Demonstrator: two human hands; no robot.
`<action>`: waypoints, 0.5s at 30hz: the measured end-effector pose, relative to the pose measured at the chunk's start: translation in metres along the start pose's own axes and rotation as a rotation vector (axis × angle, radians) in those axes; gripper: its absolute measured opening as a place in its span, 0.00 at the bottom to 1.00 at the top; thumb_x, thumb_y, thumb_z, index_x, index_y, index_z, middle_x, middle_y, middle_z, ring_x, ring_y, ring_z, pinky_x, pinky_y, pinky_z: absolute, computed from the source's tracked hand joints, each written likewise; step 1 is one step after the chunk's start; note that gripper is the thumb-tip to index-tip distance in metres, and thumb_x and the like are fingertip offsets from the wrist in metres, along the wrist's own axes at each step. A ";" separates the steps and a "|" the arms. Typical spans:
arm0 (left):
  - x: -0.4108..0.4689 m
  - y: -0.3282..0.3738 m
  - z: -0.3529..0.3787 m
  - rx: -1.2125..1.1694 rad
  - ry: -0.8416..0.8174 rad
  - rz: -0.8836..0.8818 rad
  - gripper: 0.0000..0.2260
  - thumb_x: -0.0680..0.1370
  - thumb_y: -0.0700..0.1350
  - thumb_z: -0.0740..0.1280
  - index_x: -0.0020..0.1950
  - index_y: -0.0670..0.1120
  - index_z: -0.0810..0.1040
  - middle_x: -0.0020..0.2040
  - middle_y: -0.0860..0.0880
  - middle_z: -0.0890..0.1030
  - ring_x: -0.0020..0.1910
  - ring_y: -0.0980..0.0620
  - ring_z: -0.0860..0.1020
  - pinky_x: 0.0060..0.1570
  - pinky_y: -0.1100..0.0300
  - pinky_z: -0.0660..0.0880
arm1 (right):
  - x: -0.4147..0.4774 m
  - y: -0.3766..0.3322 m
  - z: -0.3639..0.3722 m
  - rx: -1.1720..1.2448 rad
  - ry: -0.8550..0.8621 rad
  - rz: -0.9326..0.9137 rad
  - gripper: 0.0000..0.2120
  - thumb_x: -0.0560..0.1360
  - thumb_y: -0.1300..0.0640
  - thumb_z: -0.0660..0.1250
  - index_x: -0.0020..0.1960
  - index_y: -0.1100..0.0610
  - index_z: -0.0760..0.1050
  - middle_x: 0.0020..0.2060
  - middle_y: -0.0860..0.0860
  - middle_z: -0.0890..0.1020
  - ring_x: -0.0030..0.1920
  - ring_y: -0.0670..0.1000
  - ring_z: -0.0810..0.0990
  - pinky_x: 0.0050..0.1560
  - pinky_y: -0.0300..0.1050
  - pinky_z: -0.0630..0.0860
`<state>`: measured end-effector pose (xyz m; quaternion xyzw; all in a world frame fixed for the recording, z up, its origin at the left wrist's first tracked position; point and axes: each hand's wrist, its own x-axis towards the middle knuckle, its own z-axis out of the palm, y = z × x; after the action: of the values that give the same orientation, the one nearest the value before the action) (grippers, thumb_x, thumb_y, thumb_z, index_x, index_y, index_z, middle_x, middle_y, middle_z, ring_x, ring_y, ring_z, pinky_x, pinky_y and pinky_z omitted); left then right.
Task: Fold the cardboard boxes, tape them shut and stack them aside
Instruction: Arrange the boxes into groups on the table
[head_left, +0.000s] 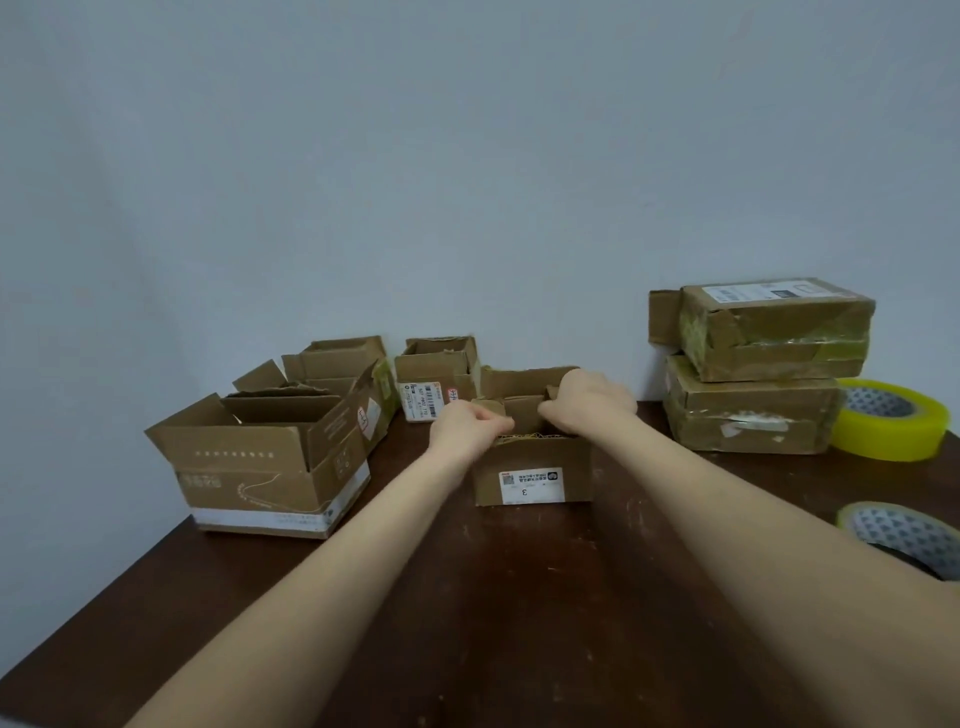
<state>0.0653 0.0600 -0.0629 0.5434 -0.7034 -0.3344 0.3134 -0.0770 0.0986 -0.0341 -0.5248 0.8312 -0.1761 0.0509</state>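
A small cardboard box (532, 475) with a white label marked 3 stands at the table's middle, its top flaps up. My left hand (467, 428) pinches the left flap at the box's top edge. My right hand (582, 402) presses down on the right flap, fingers curled over it. The box's inside is hidden behind the flaps and hands. At the right, two taped boxes (763, 364) lie stacked one on the other.
Several open boxes (270, 467) sit at the left, and another small labelled one (436, 379) stands by the wall. A yellow tape roll (891, 421) and a clear tape roll (904, 535) lie at the right edge of the dark wooden table (519, 597).
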 end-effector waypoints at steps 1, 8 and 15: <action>0.010 0.004 0.000 0.136 -0.015 -0.034 0.18 0.71 0.52 0.73 0.56 0.43 0.79 0.62 0.43 0.76 0.64 0.46 0.72 0.61 0.51 0.72 | 0.000 0.002 -0.002 0.041 0.006 0.004 0.09 0.76 0.51 0.60 0.48 0.57 0.74 0.47 0.52 0.77 0.48 0.55 0.76 0.43 0.44 0.69; 0.035 0.018 0.001 0.674 -0.107 -0.081 0.43 0.67 0.64 0.72 0.72 0.39 0.62 0.68 0.39 0.69 0.68 0.39 0.66 0.62 0.47 0.72 | 0.001 0.024 -0.008 0.230 0.009 0.086 0.10 0.78 0.65 0.56 0.53 0.63 0.75 0.53 0.58 0.78 0.51 0.58 0.77 0.44 0.45 0.72; 0.020 0.022 -0.009 0.480 0.053 0.116 0.14 0.80 0.47 0.57 0.41 0.40 0.73 0.41 0.43 0.77 0.39 0.45 0.75 0.39 0.56 0.71 | 0.004 0.042 -0.007 0.574 0.002 0.219 0.14 0.78 0.68 0.57 0.35 0.61 0.66 0.32 0.57 0.73 0.35 0.60 0.81 0.26 0.41 0.77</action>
<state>0.0558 0.0434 -0.0385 0.5695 -0.7842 -0.1249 0.2124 -0.1165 0.1128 -0.0414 -0.3961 0.7991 -0.3978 0.2151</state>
